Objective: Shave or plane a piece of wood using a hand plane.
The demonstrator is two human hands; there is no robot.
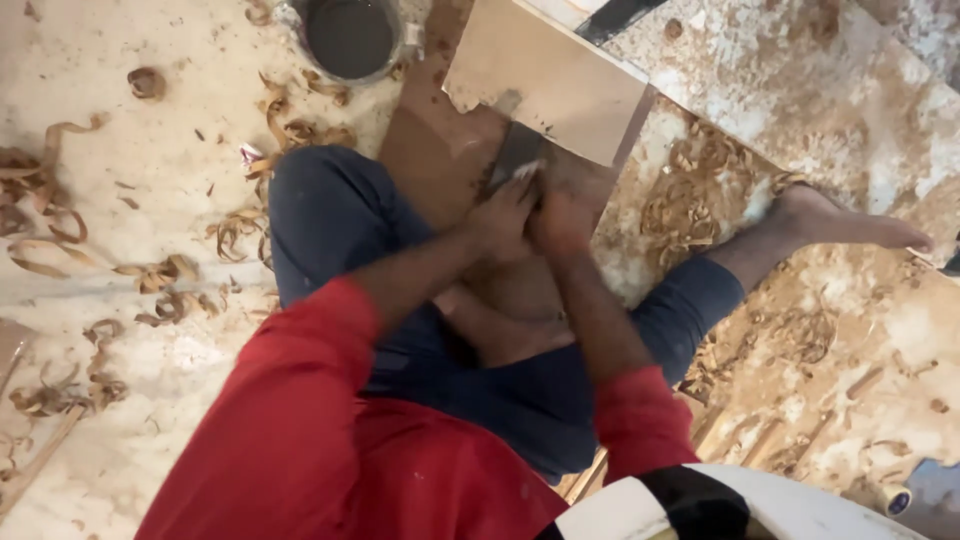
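Note:
I sit on the floor in a red top and dark blue trousers. My left hand (pixel 500 215) and my right hand (pixel 560 222) are pressed together, both closed on a flat dark metal blade (pixel 515 155). The blade's far end lies against a brown wooden board (pixel 430 150) on the floor between my legs. A pale flat board (pixel 550 80) lies just beyond the blade, partly over the brown one. My bare right foot (pixel 830 220) stretches out to the right.
Curled wood shavings (pixel 160 280) lie scattered over the pale dusty floor, thick at the left and right (pixel 700 190). A round dark metal container (pixel 350 35) stands at the top. A white and black object (pixel 720 505) sits at the bottom right.

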